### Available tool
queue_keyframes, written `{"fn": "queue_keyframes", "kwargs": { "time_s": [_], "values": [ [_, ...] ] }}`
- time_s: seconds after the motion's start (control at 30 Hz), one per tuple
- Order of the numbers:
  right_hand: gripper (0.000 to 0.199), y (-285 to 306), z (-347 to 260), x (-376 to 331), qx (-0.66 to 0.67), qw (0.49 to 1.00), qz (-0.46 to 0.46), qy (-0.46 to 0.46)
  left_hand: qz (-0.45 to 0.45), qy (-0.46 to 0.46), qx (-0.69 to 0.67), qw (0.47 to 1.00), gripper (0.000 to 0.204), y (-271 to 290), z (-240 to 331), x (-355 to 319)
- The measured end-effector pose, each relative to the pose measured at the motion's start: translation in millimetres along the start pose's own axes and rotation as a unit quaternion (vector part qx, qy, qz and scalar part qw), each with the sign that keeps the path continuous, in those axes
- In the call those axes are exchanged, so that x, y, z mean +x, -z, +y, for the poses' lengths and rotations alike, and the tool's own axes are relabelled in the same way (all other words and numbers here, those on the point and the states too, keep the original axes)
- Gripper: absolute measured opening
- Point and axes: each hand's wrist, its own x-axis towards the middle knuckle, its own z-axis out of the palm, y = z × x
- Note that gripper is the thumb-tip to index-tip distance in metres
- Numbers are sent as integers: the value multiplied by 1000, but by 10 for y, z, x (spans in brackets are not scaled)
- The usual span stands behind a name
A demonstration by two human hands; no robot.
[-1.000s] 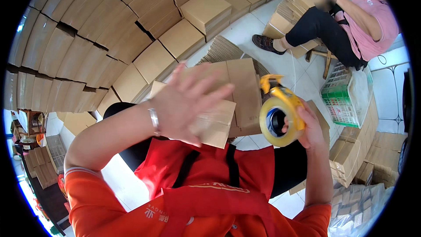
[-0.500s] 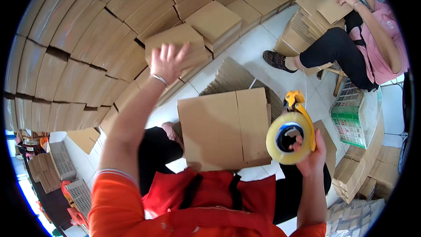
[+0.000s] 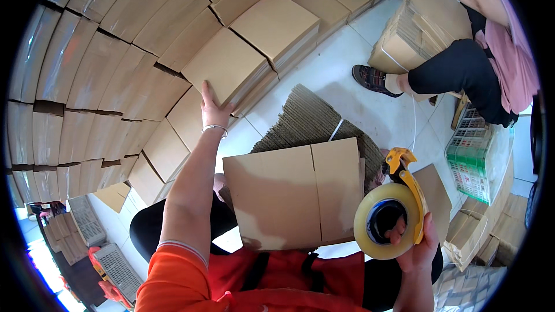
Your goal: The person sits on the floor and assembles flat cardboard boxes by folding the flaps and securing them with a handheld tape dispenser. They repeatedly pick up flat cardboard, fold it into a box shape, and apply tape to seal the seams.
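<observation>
The left hand [image 3: 214, 112] is at the near edge of a brown box [image 3: 225, 63], its visible fingers spread apart against that edge; the other fingertips are hidden. This box rests on a low row of boxes [image 3: 165, 150] along the foot of a tall stack [image 3: 87, 72], just beside another box [image 3: 277, 26].

The right hand [image 3: 419, 245] is closed around a tape dispenser [image 3: 415, 196], fingers reaching into the core of its clear roll [image 3: 367, 225]. The dispenser is held up in front of the right knee, its yellow head pointing away from the body.

Between the two arms, in front of the red apron [image 3: 283, 271], lies a flat carton [image 3: 272, 196], covering the near part of a strapped bundle of cardboard [image 3: 300, 118]. A loose sheet [image 3: 436, 193] shows right of the dispenser.

Toward the far right of the floor [image 3: 341, 52] sits a co-worker in a pink shirt [image 3: 500, 69], beside a tied cardboard pile [image 3: 399, 40]. A green and white crate [image 3: 474, 156] stands nearer; grey crates [image 3: 118, 268] lie at the left.
</observation>
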Motion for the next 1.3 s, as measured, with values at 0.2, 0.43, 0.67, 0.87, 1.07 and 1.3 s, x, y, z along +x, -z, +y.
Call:
{"fn": "queue_keyframes", "kwargs": {
  "time_s": [0.2,0.43,0.67,0.87,1.07,1.3],
  "values": [
    [49,13,22,-49,-42,999,-1,25,-73,-40,126,989,98,491,826,-486],
    [50,-65,-3,-87,-35,998,-32,30,-443,-210,402,774,70,858,1444,-1362],
    [47,-40,21,-169,-19,996,-56,74,-340,-194,460,797,61,1206,1687,-1669],
    [50,105,69,-161,-33,985,-83,145,-243,-310,438,808,56,1350,1544,-1772],
    [50,-17,49,-384,-46,973,-79,214,-440,-288,140,839,32,2130,2035,-1788],
    [40,-233,-33,-516,-329,916,-37,225,-250,-490,145,823,21,2411,2436,-2760]
  ]
}}
